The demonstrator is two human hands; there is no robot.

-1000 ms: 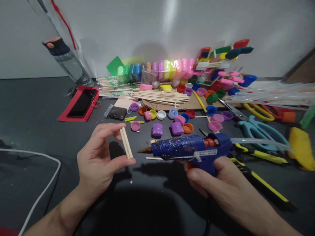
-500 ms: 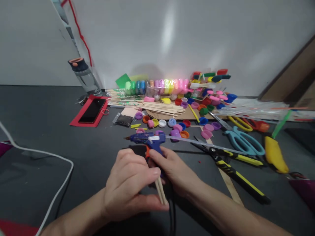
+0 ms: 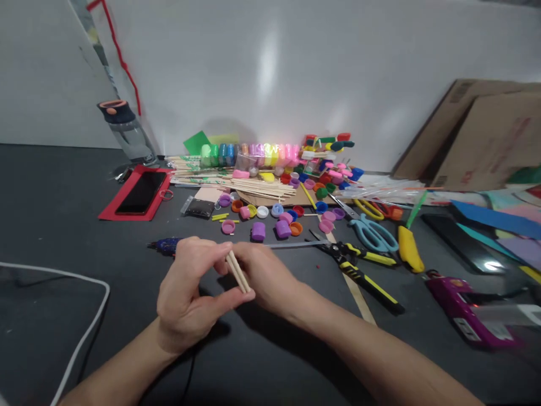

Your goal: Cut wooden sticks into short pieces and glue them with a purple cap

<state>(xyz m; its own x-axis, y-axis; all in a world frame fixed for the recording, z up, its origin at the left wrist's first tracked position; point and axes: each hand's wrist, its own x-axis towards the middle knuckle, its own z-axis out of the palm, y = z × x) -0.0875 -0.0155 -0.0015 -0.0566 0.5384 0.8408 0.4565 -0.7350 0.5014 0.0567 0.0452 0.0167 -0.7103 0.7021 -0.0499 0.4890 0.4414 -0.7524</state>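
My left hand (image 3: 190,287) pinches a small bundle of short wooden sticks (image 3: 238,272) between forefinger and thumb, the sticks tilted. Close behind the bundle is my right hand (image 3: 266,276), its fingers curled in beside the sticks and mostly hidden; what they grip cannot be made out. A blue glue gun (image 3: 167,246) lies beyond my left hand, nozzle to the left, its rear covered by my hands. The clear glue stick (image 3: 296,245) shows to the right of them. Purple caps (image 3: 258,231) lie just past my hands.
Black-and-yellow pliers (image 3: 367,276), blue-handled scissors (image 3: 374,234) and a magenta device (image 3: 469,313) lie on the right. Clay tubs (image 3: 253,155) and loose wooden sticks (image 3: 264,187) line the back. A phone (image 3: 141,193) and a bottle (image 3: 131,135) stand left, near a white cable (image 3: 91,316).
The glue gun has shifted left and now sits largely behind my hands. My right hand has come up close to the sticks, still in my left hand. The view has turned right.
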